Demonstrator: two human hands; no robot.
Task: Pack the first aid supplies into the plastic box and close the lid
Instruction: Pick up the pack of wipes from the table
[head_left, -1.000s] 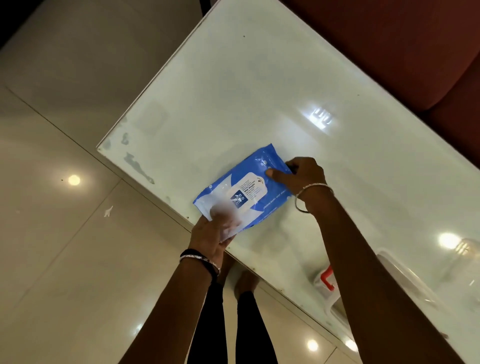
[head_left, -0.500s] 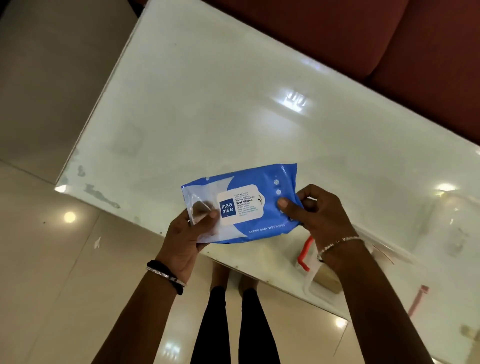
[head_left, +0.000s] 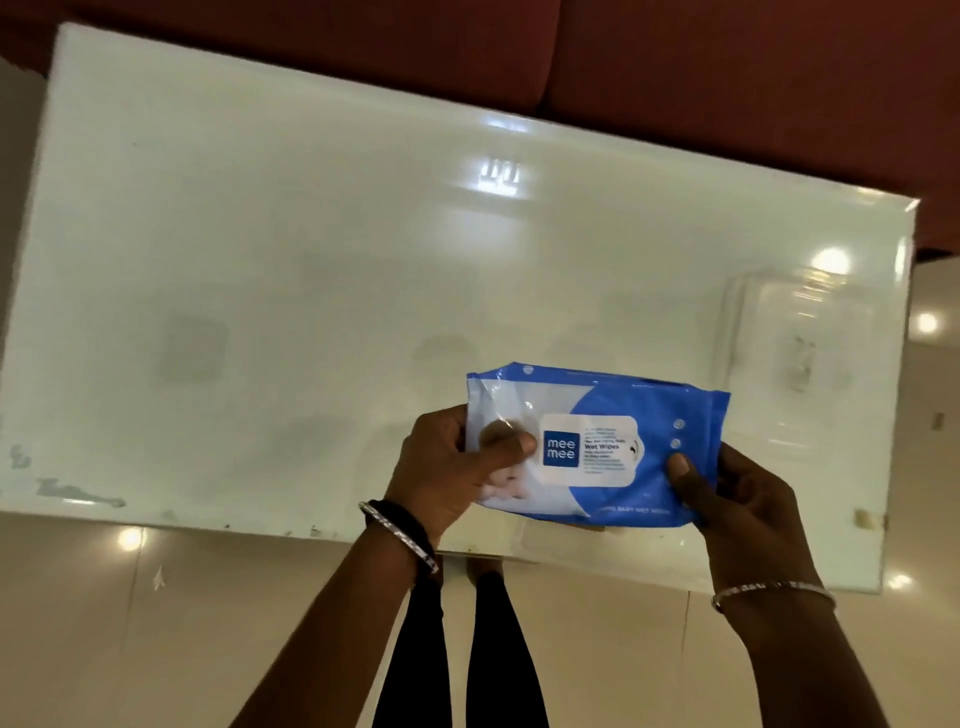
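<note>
Both hands are holding a blue and white pack of wet wipes (head_left: 597, 441) level above the near edge of the white glass desk (head_left: 311, 260), in the lower centre-right of the frame. The left hand (head_left: 452, 467) is gripping the pack's white left end, its thumb pressing on the top face and the other fingers curling underneath. The right hand (head_left: 737, 493) is gripping the blue right end the same way, thumb on top. The label with the resealable flap is facing up.

The step in hand looks like carrying this supply toward its container. A clear plastic piece (head_left: 784, 353), either the box or its lid, is lying on the desk at the right of the frame, beyond and to the right of the pack; glare is making it hard to tell which it is. The box's opening is not clearly visible.

The next move is probably calling for finding the open box, lowering the pack in flat, and letting go once it is resting inside.
</note>
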